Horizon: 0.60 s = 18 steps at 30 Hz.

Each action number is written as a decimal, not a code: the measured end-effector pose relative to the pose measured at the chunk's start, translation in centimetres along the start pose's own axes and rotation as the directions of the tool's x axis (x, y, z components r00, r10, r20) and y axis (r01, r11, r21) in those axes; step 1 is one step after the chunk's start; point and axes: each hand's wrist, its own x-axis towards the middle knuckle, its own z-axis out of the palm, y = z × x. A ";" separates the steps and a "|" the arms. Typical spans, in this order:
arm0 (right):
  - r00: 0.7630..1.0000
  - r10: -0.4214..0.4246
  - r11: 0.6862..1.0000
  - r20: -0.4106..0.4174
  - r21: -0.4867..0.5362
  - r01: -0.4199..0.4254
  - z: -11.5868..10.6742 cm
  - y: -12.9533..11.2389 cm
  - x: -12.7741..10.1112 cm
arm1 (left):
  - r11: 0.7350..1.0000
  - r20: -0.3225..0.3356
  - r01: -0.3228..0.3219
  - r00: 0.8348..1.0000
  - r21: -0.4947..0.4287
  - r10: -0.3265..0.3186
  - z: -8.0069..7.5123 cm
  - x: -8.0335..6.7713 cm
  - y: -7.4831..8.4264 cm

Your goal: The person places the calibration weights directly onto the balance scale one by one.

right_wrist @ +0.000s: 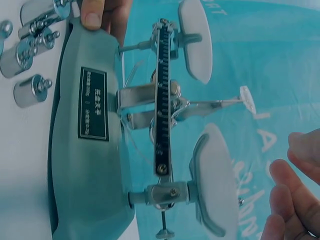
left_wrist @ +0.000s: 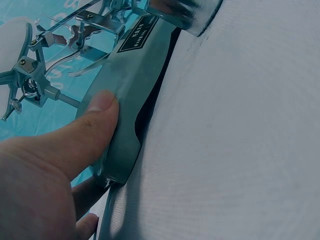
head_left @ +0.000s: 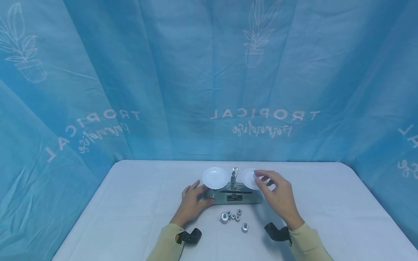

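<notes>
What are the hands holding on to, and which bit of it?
The left hand holds the scale by its base's left end, thumb pressed on it. The right hand hovers over the right pan, holding nothing.

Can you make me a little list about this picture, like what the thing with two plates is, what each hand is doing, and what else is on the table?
Main thing: grey-green metal balance scale with two round white pans
Left pan: white round pan, nothing on it
Right pan: white round pan, partly behind the fingers
Left hand: left hand holds the scale's base end, thumb pressed on it
Right hand: right hand above the right pan, fingers loosely spread; touching cannot be told
Small things: shiny silver cylinder weights in front of the scale
Surface: white cloth-covered table
Behind: blue printed curtain
</notes>
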 end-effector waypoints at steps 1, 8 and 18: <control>1.000 0.001 1.000 0.004 0.007 -0.001 0.0 -0.1 0.0 | 1.000 0.000 0.000 1.000 0.001 0.000 0.0 0.0 0.0; 0.998 0.012 0.999 0.063 0.047 -0.015 0.1 -0.9 -0.5 | 1.000 0.003 0.011 1.000 0.005 -0.011 -0.1 -0.1 0.1; 0.992 -0.001 0.993 0.130 0.117 -0.014 0.4 -2.0 -1.3 | 1.000 0.003 0.001 1.000 -0.007 -0.001 -0.1 0.0 -0.1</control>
